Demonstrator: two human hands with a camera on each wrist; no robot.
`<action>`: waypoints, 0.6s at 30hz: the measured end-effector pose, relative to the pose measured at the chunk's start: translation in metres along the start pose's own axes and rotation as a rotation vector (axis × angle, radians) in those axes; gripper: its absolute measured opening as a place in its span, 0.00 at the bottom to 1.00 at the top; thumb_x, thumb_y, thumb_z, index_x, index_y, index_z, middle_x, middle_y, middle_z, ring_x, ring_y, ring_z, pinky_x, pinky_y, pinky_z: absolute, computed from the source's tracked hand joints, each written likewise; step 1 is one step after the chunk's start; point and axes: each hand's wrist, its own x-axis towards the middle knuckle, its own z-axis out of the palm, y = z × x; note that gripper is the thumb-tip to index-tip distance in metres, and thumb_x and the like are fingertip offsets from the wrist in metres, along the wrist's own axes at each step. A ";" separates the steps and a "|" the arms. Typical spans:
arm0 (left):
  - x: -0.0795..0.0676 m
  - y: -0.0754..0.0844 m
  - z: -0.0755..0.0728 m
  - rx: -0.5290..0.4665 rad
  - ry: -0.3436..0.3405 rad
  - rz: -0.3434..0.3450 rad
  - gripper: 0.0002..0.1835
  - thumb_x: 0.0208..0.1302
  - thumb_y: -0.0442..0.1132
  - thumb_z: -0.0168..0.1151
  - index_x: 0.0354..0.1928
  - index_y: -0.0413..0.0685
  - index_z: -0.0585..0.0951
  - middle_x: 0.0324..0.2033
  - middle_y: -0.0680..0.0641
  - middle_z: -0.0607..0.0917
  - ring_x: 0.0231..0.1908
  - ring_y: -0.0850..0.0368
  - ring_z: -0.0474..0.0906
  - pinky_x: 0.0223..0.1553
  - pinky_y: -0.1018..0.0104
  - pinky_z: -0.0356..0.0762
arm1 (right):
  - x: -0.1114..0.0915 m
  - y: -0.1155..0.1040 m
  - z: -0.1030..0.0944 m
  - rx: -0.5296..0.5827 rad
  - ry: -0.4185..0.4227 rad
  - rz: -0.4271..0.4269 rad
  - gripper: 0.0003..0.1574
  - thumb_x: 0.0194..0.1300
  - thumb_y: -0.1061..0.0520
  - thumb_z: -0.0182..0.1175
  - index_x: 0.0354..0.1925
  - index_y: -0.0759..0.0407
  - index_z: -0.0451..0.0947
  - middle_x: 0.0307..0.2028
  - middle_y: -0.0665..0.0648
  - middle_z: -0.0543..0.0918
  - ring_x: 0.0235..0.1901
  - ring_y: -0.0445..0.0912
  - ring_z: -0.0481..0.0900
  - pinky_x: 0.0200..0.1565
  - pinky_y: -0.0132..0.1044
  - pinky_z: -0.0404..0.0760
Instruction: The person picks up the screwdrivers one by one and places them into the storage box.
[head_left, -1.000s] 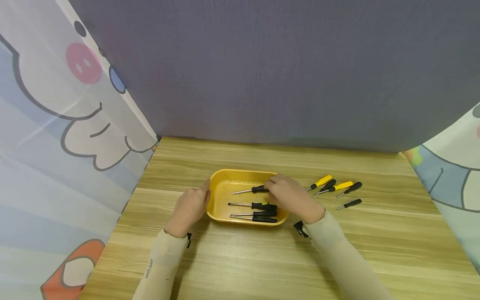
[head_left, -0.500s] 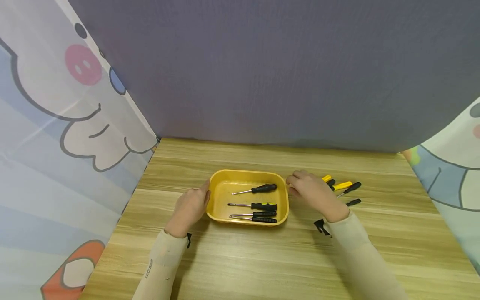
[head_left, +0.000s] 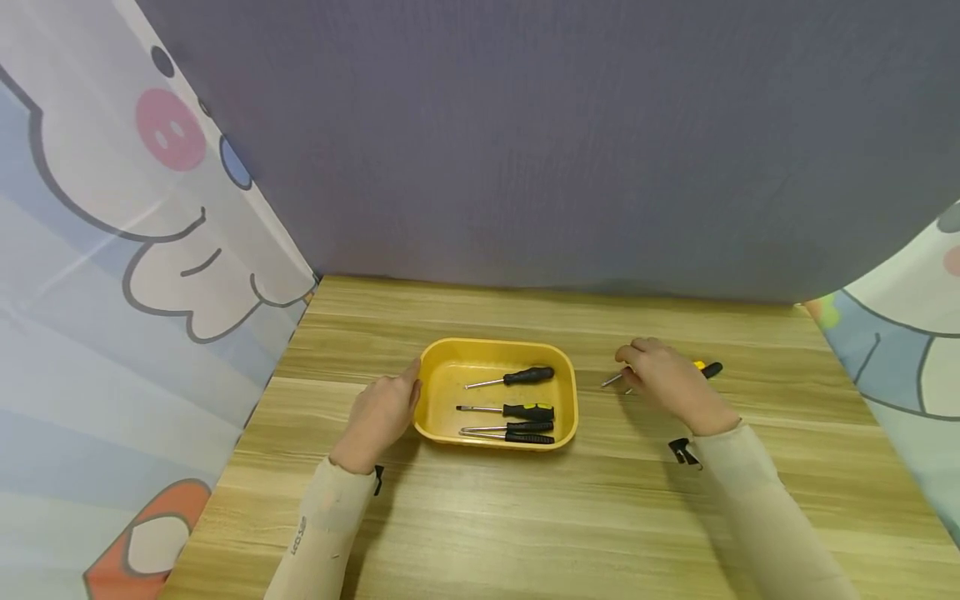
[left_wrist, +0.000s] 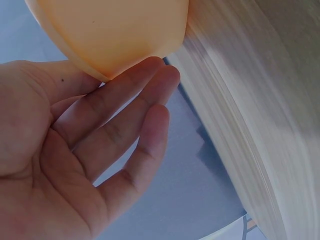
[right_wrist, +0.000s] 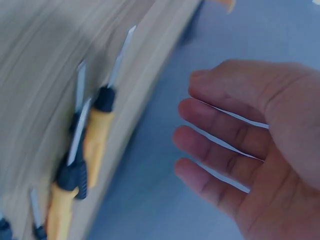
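A yellow plastic tray (head_left: 442, 433) stands on the table with several black-handled screwdrivers lying in it, among them one with yellow-green marks (head_left: 528, 412). My left hand (head_left: 381, 417) holds the tray's left end, its thumb and fingers at the rim (left_wrist: 107, 75) in the left wrist view. To the right of the tray, my right hand (head_left: 667, 383) hovers over a loose group of screwdrivers, its fingers relaxed and holding nothing. The right wrist view shows yellow-handled screwdrivers (right_wrist: 97, 145) and black-handled ones apart from the fingertips (right_wrist: 187, 107). In the head view that hand hides most of the group.
A wood-grain table (head_left: 510, 525) carries everything. Behind it rises a grey panel (head_left: 525, 150). Cartoon-printed sheets (head_left: 82, 250) hang at both sides. Dark clips (head_left: 682, 451) show beside the wrists.
My right hand has left the black screwdriver in the tray and moved right, over the loose screwdrivers. The left hand and the tray have stayed in place.
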 end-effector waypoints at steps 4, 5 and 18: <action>0.000 0.000 0.000 -0.005 0.005 0.005 0.23 0.78 0.39 0.51 0.69 0.37 0.71 0.12 0.51 0.69 0.11 0.58 0.62 0.11 0.65 0.62 | -0.003 0.016 0.002 0.008 0.020 0.019 0.17 0.55 0.70 0.71 0.44 0.68 0.82 0.39 0.62 0.82 0.37 0.57 0.80 0.37 0.48 0.81; 0.000 0.000 0.000 -0.008 0.006 0.005 0.23 0.78 0.39 0.52 0.69 0.37 0.71 0.12 0.51 0.69 0.11 0.58 0.62 0.11 0.65 0.62 | -0.004 0.021 0.003 0.008 0.022 0.024 0.17 0.55 0.71 0.72 0.44 0.68 0.82 0.39 0.62 0.82 0.37 0.57 0.79 0.38 0.48 0.81; -0.001 0.000 0.001 -0.012 0.032 0.022 0.22 0.77 0.37 0.53 0.68 0.35 0.73 0.12 0.51 0.68 0.11 0.58 0.62 0.11 0.66 0.61 | -0.006 0.051 0.017 0.010 -0.008 0.043 0.15 0.53 0.73 0.70 0.42 0.69 0.82 0.37 0.64 0.81 0.35 0.59 0.79 0.37 0.52 0.81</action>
